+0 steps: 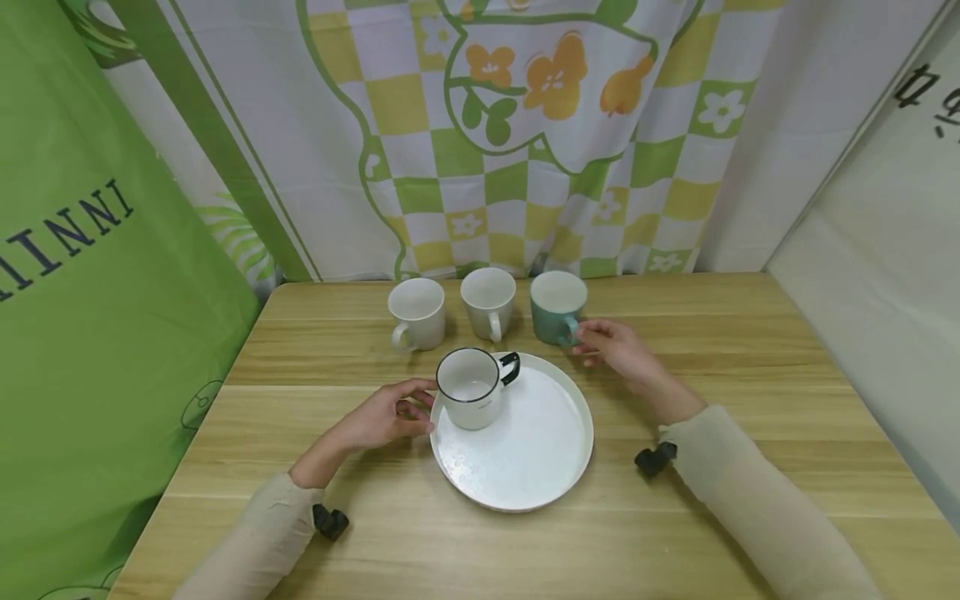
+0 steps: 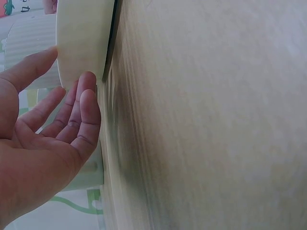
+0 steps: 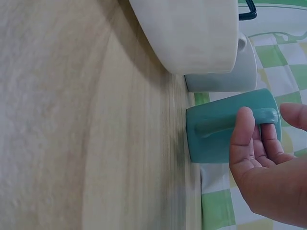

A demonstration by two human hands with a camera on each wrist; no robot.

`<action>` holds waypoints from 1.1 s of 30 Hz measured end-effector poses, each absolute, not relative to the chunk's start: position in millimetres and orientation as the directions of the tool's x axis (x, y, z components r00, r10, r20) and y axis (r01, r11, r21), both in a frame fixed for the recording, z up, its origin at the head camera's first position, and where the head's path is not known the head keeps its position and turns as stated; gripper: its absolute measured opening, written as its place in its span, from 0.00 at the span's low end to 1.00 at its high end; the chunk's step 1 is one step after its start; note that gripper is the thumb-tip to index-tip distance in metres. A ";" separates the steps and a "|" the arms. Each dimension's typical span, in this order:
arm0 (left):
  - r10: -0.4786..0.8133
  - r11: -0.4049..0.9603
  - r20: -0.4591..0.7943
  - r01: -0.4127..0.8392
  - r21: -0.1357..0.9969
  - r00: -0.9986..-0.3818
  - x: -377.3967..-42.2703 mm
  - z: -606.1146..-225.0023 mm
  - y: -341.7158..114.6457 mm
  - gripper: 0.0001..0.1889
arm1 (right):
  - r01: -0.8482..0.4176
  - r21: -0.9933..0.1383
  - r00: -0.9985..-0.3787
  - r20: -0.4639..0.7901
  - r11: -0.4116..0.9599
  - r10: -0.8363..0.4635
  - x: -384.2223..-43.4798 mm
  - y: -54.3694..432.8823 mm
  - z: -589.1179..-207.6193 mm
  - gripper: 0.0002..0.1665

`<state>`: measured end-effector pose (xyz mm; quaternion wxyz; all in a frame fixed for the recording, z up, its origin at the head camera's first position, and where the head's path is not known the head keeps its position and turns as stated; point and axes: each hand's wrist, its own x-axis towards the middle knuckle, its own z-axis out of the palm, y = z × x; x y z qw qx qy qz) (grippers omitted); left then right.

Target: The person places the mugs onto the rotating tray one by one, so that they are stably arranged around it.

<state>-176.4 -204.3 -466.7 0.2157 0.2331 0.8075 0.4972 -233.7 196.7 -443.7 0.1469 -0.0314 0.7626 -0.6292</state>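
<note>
A round white tray point(image 1: 540, 450) lies on the table, and a white enamel mug point(image 1: 472, 408) with a black rim and black handle stands on its left part. My left hand point(image 1: 390, 414) is at the tray's left edge, fingers loosely bent; in the left wrist view the thumb and fingertips meet the tray's side wall point(image 2: 84, 38). Behind the tray stands a teal mug point(image 1: 551, 321), upright, white inside. My right hand point(image 1: 618, 354) is at its handle point(image 3: 220, 124); in the right wrist view some fingers hook round the handle, with the thumb near its upper end.
Left of the teal mug stand two white mugs, one in the middle point(image 1: 487, 304) and one farther left point(image 1: 417, 315). They line the back of the wooden table point(image 1: 675, 533), close to a checked curtain point(image 1: 525, 192). Green cloth point(image 1: 90, 333) hangs on the left.
</note>
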 end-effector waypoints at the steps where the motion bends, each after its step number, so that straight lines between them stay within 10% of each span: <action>1: 0.589 0.398 -0.117 0.161 0.903 -0.799 -176.5 -467.2 -204.6 0.33 | 0.138 -0.968 -0.955 -0.186 0.207 -0.232 -234.2 196.8 -443.4 0.26; 33: 0.585 0.393 -0.121 0.149 0.907 -0.802 -176.9 -469.0 -204.3 0.33 | 0.216 -0.934 -0.935 -0.281 0.283 -0.216 -245.1 185.2 -436.4 0.31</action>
